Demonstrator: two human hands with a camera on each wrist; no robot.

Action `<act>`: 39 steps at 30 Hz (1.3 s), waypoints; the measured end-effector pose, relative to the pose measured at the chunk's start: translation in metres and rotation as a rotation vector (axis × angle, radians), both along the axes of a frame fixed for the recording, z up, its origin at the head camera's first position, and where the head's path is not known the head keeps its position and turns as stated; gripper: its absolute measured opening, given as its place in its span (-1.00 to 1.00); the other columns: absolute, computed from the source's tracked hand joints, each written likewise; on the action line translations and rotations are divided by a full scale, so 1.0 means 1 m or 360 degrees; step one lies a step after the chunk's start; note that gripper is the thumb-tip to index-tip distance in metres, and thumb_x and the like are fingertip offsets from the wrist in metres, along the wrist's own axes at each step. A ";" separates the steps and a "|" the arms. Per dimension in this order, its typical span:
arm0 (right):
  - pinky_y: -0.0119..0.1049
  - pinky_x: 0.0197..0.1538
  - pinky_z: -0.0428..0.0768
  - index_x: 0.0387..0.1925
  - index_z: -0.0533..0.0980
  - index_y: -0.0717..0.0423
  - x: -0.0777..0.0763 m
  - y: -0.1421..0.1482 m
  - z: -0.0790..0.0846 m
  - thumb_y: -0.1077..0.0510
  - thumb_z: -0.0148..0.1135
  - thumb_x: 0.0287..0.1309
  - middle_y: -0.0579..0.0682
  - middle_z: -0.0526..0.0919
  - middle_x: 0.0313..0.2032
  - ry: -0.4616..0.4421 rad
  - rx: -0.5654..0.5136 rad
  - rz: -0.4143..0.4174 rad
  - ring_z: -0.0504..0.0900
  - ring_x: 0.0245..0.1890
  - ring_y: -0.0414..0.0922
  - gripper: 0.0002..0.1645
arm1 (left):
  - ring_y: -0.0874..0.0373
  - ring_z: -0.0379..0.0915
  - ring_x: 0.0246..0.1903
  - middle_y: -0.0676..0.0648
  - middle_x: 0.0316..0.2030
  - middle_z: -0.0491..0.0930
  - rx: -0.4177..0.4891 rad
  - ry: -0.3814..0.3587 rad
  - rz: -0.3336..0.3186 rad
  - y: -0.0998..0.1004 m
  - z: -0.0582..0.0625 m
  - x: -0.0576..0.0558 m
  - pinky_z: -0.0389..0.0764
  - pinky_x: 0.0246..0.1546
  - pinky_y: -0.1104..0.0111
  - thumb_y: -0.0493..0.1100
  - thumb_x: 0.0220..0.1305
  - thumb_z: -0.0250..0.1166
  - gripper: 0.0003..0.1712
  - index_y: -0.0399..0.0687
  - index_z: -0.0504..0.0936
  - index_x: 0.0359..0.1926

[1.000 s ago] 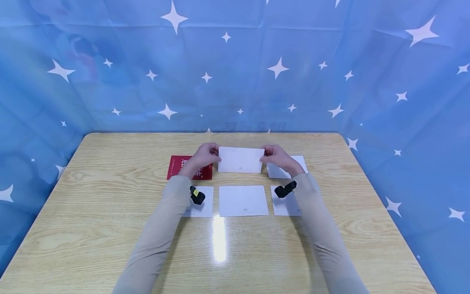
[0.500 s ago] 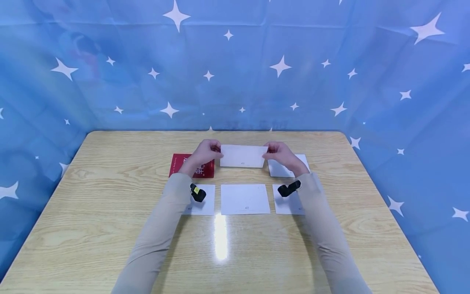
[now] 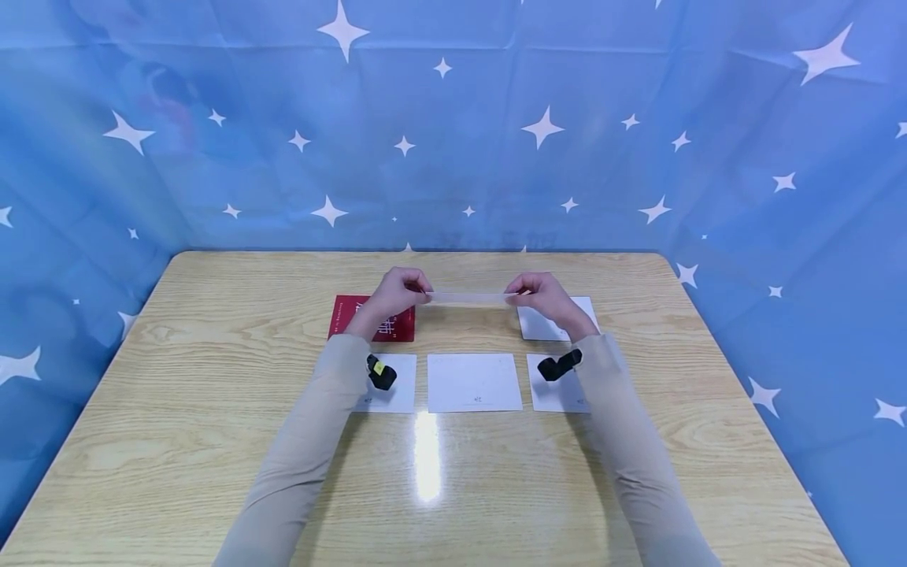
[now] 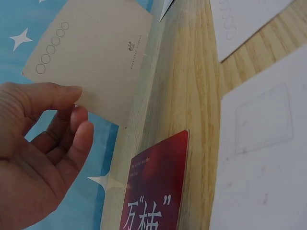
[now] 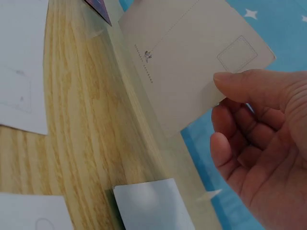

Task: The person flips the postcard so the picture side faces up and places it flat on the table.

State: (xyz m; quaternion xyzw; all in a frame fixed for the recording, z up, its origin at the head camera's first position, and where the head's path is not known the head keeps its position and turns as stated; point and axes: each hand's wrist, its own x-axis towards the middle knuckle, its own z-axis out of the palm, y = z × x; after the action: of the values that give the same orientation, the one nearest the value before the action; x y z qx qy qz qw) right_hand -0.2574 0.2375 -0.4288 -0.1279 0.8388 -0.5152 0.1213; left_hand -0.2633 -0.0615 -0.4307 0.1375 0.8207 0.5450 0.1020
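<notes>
Between both hands a white postcard [image 3: 468, 298] is held up above the table, seen almost edge-on from the head. My left hand [image 3: 401, 293] pinches one short side of it, thumb on the printed face. At the opposite side my right hand [image 3: 542, 293] pinches it the same way. The left wrist view shows a row of small circles and a tiny logo on the postcard [image 4: 96, 52]; a stamp box shows in the right wrist view. Below the left hand lies a red card [image 3: 404, 324] with white characters, and near the right hand a white card [image 3: 538, 327].
A front row of white postcards lies closer to me: a left one [image 3: 397, 394], a middle one [image 3: 473, 383] and a right one [image 3: 556, 399], the outer two partly covered by the wrists. The wooden table [image 3: 177, 441] ends at a blue starry curtain [image 3: 453, 102].
The held postcard has tilted from facing the head camera to nearly edge-on. Both hands keep their pinch and have hardly shifted. The cards on the table stay put.
</notes>
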 end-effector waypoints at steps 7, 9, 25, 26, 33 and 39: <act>-0.26 -0.13 0.56 -0.22 0.58 0.37 0.001 0.000 -0.003 0.32 0.24 0.13 0.11 0.63 -0.25 0.0046 -0.0012 0.0010 0.56 -0.27 -0.08 -0.81 | 0.05 0.48 -0.22 -0.14 -0.24 0.61 -0.0033 -0.0032 -0.0003 -0.002 -0.003 0.002 0.54 -0.13 0.32 -0.37 0.17 0.26 -0.90 -0.23 0.68 -0.29; -0.30 -0.13 0.57 -0.21 0.58 0.40 0.000 0.001 -0.003 0.37 0.21 0.13 0.18 0.62 -0.16 0.0031 -0.0034 0.0009 0.56 -0.19 -0.04 -0.82 | 0.05 0.48 -0.19 -0.14 -0.21 0.62 -0.0042 -0.0051 0.0003 -0.002 -0.003 0.003 0.54 -0.09 0.29 -0.37 0.19 0.23 -0.86 -0.22 0.69 -0.26; -0.37 -0.11 0.50 -0.10 0.58 0.34 0.004 0.003 -0.011 0.29 0.27 0.11 0.18 0.43 0.14 -0.0162 -0.0003 0.0041 0.46 0.00 0.04 -0.70 | 0.07 0.52 -0.21 -0.15 -0.08 0.53 -0.0104 -0.0193 -0.0035 -0.001 -0.014 0.005 0.56 -0.26 0.34 -0.28 0.15 0.33 -0.58 -0.17 0.57 0.07; -0.39 -0.13 0.51 -0.07 0.56 0.34 0.004 0.003 -0.011 0.30 0.28 0.10 0.19 0.41 0.15 -0.0173 -0.0004 0.0057 0.48 -0.03 0.03 -0.67 | 0.07 0.51 -0.22 -0.15 -0.10 0.53 -0.0112 -0.0196 -0.0038 -0.001 -0.015 0.005 0.55 -0.28 0.36 -0.29 0.14 0.33 -0.55 -0.17 0.55 0.09; -0.44 -0.15 0.51 0.10 0.47 0.35 0.003 0.003 -0.014 0.35 0.32 0.03 0.21 0.33 0.25 -0.0218 0.0021 0.0144 0.53 -0.19 -0.10 -0.47 | 0.07 0.45 -0.26 -0.12 -0.25 0.53 -0.0210 -0.0230 -0.0058 0.001 -0.016 0.008 0.53 -0.26 0.37 -0.26 0.11 0.37 -0.44 -0.12 0.49 0.17; -0.38 -0.11 0.53 0.13 0.42 0.38 0.002 -0.001 -0.015 0.37 0.32 0.02 0.27 0.31 0.25 -0.0232 0.0133 0.0175 0.51 -0.13 0.00 -0.42 | 0.06 0.45 -0.24 -0.13 -0.25 0.54 -0.0269 -0.0246 -0.0065 0.004 -0.015 0.008 0.51 -0.23 0.36 -0.26 0.11 0.37 -0.42 -0.15 0.47 0.19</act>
State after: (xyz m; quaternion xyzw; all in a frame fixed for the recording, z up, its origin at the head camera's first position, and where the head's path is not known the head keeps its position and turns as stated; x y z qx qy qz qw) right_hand -0.2550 0.2369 -0.4433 -0.1306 0.8402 -0.4803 0.2153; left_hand -0.2557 -0.0572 -0.4461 0.1026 0.8505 0.4808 0.1872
